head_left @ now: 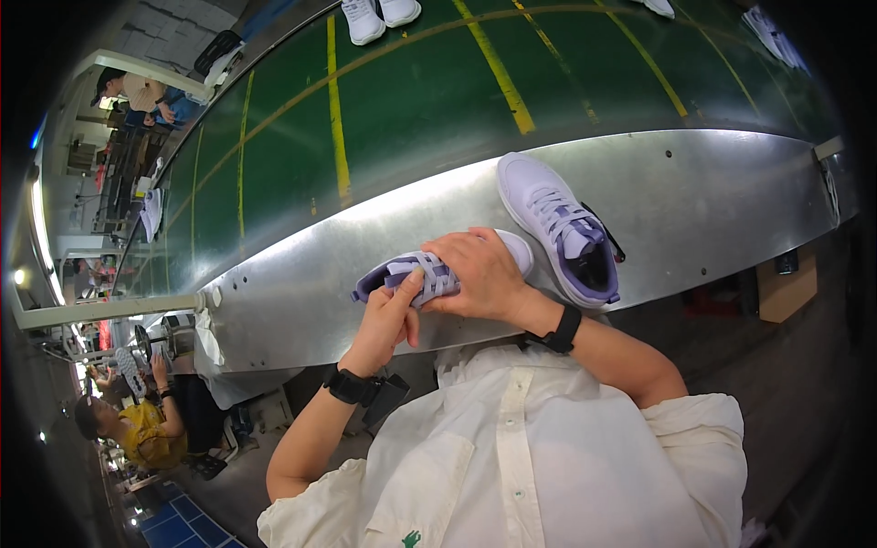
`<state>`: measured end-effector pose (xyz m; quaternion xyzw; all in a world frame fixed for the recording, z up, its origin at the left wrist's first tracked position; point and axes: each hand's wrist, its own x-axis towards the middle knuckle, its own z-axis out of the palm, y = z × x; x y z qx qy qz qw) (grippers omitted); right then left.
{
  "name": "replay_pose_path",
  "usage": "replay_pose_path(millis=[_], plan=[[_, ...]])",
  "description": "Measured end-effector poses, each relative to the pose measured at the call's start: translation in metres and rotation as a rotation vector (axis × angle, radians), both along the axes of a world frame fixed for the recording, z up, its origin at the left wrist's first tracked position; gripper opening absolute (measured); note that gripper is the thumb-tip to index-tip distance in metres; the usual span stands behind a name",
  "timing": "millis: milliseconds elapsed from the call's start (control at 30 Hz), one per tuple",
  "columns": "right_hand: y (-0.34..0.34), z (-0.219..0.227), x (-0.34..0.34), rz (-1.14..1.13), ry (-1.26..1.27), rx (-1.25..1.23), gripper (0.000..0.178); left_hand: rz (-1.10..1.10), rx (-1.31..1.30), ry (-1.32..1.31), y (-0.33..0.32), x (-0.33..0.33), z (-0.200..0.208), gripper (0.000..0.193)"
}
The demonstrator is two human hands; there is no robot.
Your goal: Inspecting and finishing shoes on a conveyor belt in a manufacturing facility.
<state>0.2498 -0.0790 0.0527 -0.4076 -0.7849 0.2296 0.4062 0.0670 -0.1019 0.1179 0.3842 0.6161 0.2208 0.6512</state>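
Observation:
A lavender sneaker (519,252) lies on the metal ledge in front of me, its toe to the right and its purple-lined opening to the left. My right hand (477,274) is wrapped over its forefoot, hiding much of the upper. My left hand (391,315) grips it by the lacing near the tongue, thumb pressed on the pale laces. Whether the left fingers pinch a lace or the tongue is hidden. To the right rests a matching laced sneaker (548,208), toe pointing away, touched by neither hand.
Beyond the metal ledge (676,219) runs a green conveyor belt (411,100) with yellow lines. White sneakers (365,20) stand on its far side. A slim dark object (605,230) lies beside the matching sneaker. At left, a person in yellow (155,443) handles a shoe.

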Motion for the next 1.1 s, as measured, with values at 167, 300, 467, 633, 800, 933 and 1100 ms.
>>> replay_pose_path(millis=[167,300,467,633,800,933,1100], plan=[[0.002,-0.002,0.007,0.087,-0.068,-0.033,0.079,-0.061,-0.049,0.135,0.007,0.000,0.014,0.038],[-0.009,-0.004,0.030,-0.036,-0.276,-0.052,0.086,-0.015,0.005,0.105,0.009,0.001,0.023,0.043],[-0.012,-0.010,0.040,-0.040,-0.218,-0.057,0.085,0.003,-0.107,-0.104,0.017,-0.012,0.010,0.037],[-0.008,-0.014,0.038,-0.057,-0.236,-0.037,0.083,0.035,-0.127,-0.157,0.020,-0.011,0.004,0.033],[-0.009,-0.012,0.036,-0.079,-0.198,-0.014,0.082,-0.059,-0.113,-0.181,0.023,-0.019,0.000,0.031],[-0.012,-0.013,0.033,-0.118,-0.216,0.004,0.085,-0.055,-0.072,-0.173,0.023,-0.016,-0.003,0.033],[-0.020,-0.011,0.032,-0.151,-0.283,-0.015,0.085,-0.074,0.084,0.214,0.013,-0.005,0.011,0.037]])
